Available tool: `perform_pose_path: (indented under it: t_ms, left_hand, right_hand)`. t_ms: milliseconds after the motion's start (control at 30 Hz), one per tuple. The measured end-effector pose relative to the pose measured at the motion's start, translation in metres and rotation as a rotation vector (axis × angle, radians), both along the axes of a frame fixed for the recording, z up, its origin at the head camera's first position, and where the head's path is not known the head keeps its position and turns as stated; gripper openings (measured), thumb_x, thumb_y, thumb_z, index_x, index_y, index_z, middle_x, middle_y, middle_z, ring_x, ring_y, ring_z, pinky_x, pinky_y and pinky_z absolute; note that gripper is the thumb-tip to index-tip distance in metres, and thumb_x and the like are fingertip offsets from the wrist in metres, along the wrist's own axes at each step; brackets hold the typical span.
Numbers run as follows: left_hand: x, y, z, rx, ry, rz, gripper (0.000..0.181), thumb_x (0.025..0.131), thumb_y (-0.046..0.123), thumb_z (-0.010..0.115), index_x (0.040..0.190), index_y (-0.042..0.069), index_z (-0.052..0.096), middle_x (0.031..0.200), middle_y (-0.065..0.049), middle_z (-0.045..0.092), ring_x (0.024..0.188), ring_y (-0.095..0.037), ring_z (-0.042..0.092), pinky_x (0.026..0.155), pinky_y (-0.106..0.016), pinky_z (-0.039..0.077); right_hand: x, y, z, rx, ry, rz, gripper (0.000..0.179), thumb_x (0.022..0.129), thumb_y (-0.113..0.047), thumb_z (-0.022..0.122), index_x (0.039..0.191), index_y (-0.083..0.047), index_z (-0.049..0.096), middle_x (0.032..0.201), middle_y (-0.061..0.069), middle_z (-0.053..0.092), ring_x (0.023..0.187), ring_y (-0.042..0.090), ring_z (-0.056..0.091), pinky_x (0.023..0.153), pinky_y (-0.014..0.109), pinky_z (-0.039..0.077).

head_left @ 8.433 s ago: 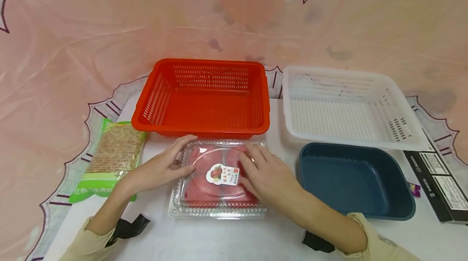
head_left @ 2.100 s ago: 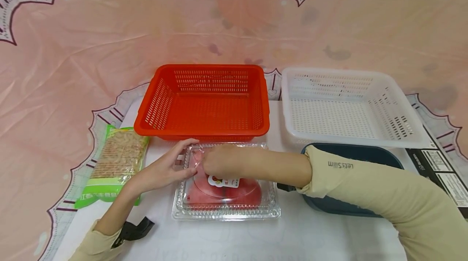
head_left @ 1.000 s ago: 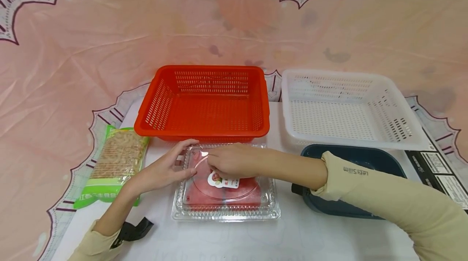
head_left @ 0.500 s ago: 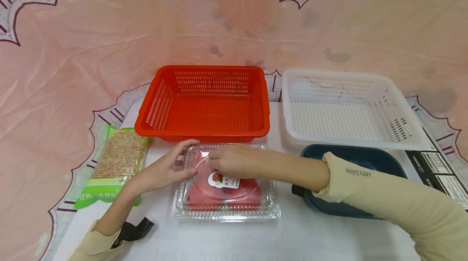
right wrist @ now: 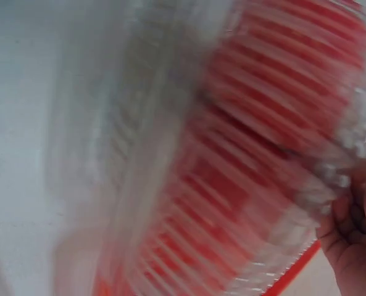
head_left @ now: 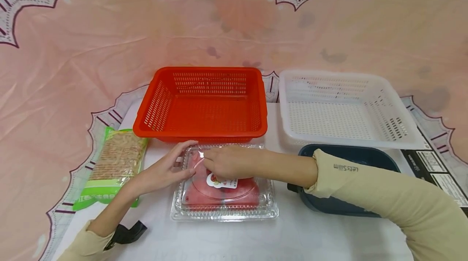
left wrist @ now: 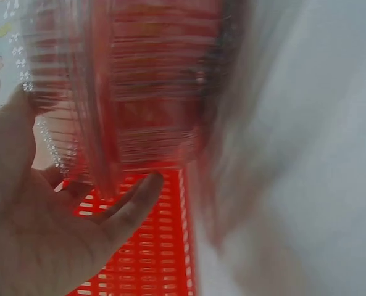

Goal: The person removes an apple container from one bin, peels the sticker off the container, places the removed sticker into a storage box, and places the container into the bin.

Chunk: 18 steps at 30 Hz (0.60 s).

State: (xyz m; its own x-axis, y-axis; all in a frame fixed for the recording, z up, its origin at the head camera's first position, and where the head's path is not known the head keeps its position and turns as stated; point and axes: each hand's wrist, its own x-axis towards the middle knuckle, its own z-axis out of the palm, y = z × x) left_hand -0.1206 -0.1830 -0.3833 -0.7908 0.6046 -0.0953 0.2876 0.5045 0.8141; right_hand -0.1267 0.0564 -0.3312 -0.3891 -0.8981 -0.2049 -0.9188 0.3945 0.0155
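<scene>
A clear plastic box (head_left: 252, 212) with red contents and a white label (head_left: 226, 183) lies on the white table in the head view. My left hand (head_left: 164, 171) holds its far left corner, thumb on the lid and fingers along the edge. Across the lid reaches my right hand (head_left: 234, 162), fingers curled down close to the left hand's thumb; the back of the hand hides their tips. In the right wrist view these curled fingers (right wrist: 340, 231) are at the box's ridged edge. The left wrist view shows the left thumb (left wrist: 142, 194) beside the ridged side.
Behind the box stands a red slotted basket (head_left: 204, 135), with a white basket (head_left: 351, 141) to its right. A dark blue basin (head_left: 318, 206) sits partly under the right sleeve. At left lies a green-edged food packet (head_left: 113, 159). A black-and-white carton (head_left: 427, 163) is at far right.
Since the oldest frame, my right hand has moved left over the lid and its forearm now crosses above the basin. In the last second, the hands and box have barely moved.
</scene>
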Motion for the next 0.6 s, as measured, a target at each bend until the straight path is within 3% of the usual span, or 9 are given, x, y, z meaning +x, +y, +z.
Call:
perform_pose_path:
  t_ms: [133, 267, 367, 500, 600]
  left_hand:
    - [0.0016, 0.0004, -0.0028, 0.021, 0.0, 0.005, 0.068, 0.093, 0.024, 0.064, 0.149, 0.022, 0.025, 0.148, -0.013, 0.032, 0.127, -0.039, 0.044, 0.097, -0.051, 0.051]
    - [0.0031, 0.001, -0.0054, 0.023, -0.002, 0.012, 0.067, 0.094, 0.023, 0.062, 0.149, 0.022, 0.024, 0.147, -0.012, 0.031, 0.122, -0.037, 0.047, 0.095, -0.047, 0.05]
    - [0.0041, 0.001, -0.0069, 0.029, -0.001, 0.008, 0.067, 0.095, 0.023, 0.06, 0.15, 0.022, 0.022, 0.147, -0.012, 0.03, 0.122, -0.037, 0.046, 0.093, -0.043, 0.048]
    - [0.005, 0.0009, -0.0075, 0.035, 0.0, -0.004, 0.066, 0.097, 0.023, 0.057, 0.151, 0.022, 0.019, 0.149, -0.012, 0.028, 0.128, -0.036, 0.039, 0.092, -0.041, 0.048]
    - [0.0053, 0.0013, -0.0074, 0.038, -0.005, -0.007, 0.065, 0.098, 0.024, 0.055, 0.151, 0.022, 0.017, 0.151, -0.012, 0.025, 0.133, -0.035, 0.033, 0.095, -0.044, 0.048]
  right_hand:
    - [-0.0012, 0.0018, -0.0033, -0.023, -0.008, 0.012, 0.011, 0.098, -0.02, 0.048, 0.101, -0.012, 0.054, 0.131, 0.008, 0.058, 0.136, 0.023, 0.048, 0.115, 0.032, 0.037]
    - [-0.0008, 0.0031, -0.0044, -0.031, -0.003, 0.023, 0.011, 0.099, -0.021, 0.048, 0.101, -0.012, 0.054, 0.116, 0.002, 0.06, 0.114, 0.017, 0.057, 0.101, 0.025, 0.047]
    - [-0.0008, 0.0044, -0.0053, -0.037, 0.015, 0.047, 0.011, 0.099, -0.021, 0.047, 0.101, -0.013, 0.053, 0.105, -0.001, 0.057, 0.1, 0.015, 0.054, 0.09, 0.023, 0.048]
    - [-0.0013, 0.0058, -0.0064, -0.055, 0.051, 0.088, 0.011, 0.099, -0.02, 0.045, 0.102, -0.013, 0.052, 0.104, -0.001, 0.058, 0.099, 0.014, 0.054, 0.091, 0.021, 0.048]
    - [-0.0014, 0.007, -0.0056, -0.068, 0.002, 0.069, 0.009, 0.099, -0.019, 0.046, 0.103, -0.013, 0.052, 0.104, -0.001, 0.057, 0.098, 0.013, 0.053, 0.088, 0.02, 0.049]
